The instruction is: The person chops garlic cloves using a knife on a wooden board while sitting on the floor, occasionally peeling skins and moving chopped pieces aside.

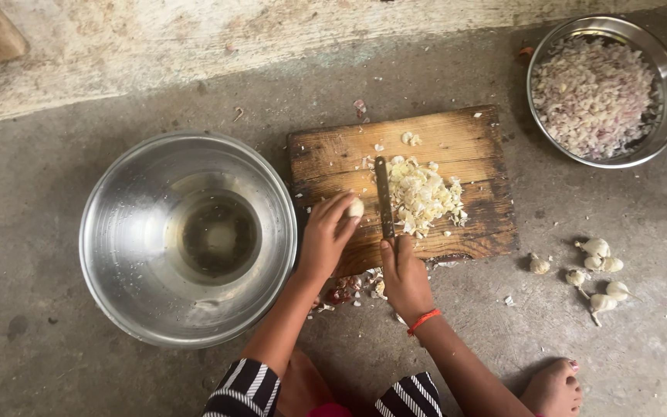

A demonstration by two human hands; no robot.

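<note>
head view, left hand (pixel 324 239) pinching garlic clove (pixel 355 207), right hand (pixel 404 276) gripping knife (pixel 384 197)

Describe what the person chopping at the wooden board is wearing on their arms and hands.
Both hands are bare, no gloves or rings visible. The right hand has a thin orange-red thread band around the wrist. The left hand has a bare wrist. Black-and-white striped sleeves end above the elbows, leaving the forearms uncovered.

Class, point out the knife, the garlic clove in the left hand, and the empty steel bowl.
knife (pixel 384 194): head view, middle of blade.
garlic clove (pixel 356 207): head view, its exposed top.
empty steel bowl (pixel 117 232): head view, left inner wall.
</note>
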